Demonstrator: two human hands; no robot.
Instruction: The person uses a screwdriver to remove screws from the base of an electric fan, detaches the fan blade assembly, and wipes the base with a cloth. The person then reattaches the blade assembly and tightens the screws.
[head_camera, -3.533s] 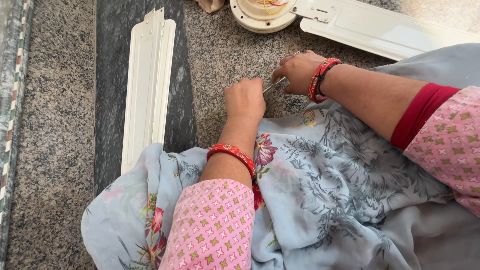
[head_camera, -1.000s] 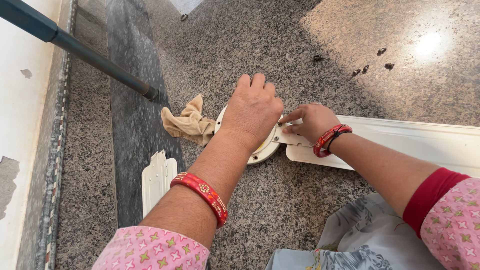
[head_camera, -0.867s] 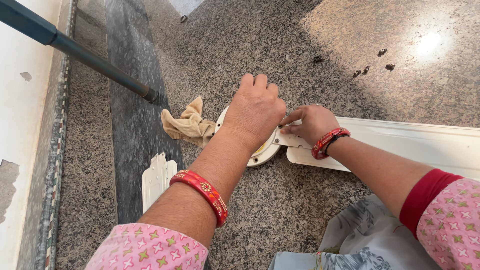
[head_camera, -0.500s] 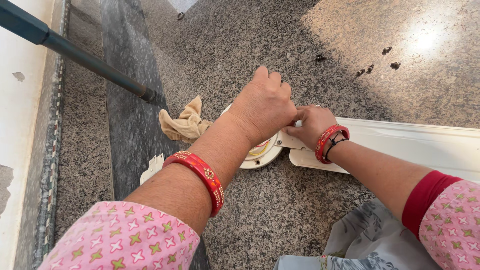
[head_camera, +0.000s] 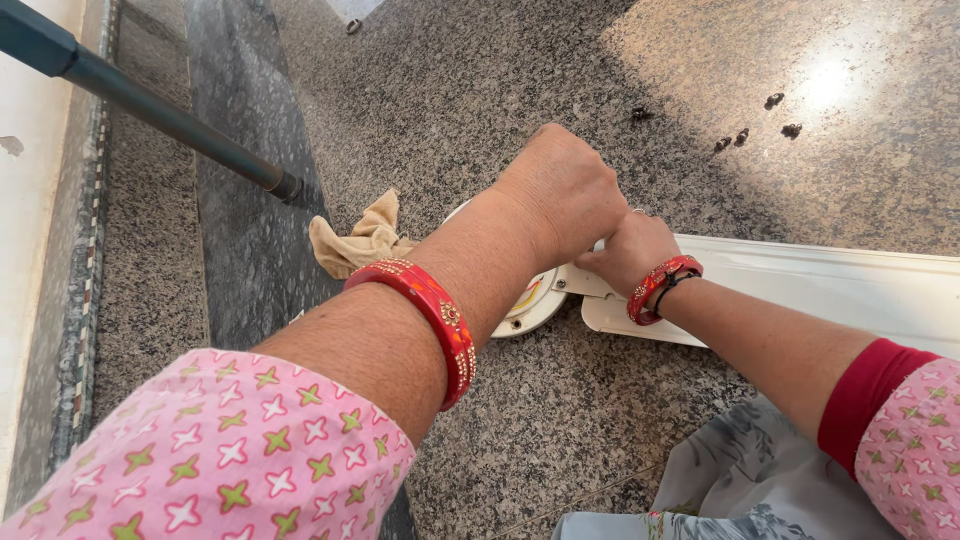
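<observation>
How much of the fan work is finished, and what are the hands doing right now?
One white blade already lies against the round fan hub on the stone floor. Now the left hand presses on the hub, while the right hand works at the blade's bracket; any tool is hidden. Small dark pieces, maybe screws, lie loose on the floor, so some fastening seems left.

The sleeves (head_camera: 200, 450) are pink with white and green stars, red at one cuff (head_camera: 870, 400); the bangles (head_camera: 430, 310) are red with gold. The blade (head_camera: 840, 290) and hub (head_camera: 530, 300) are white, the rag (head_camera: 360, 240) tan, the floor (head_camera: 600, 420) speckled grey granite, the pole (head_camera: 150, 100) dark blue.
</observation>
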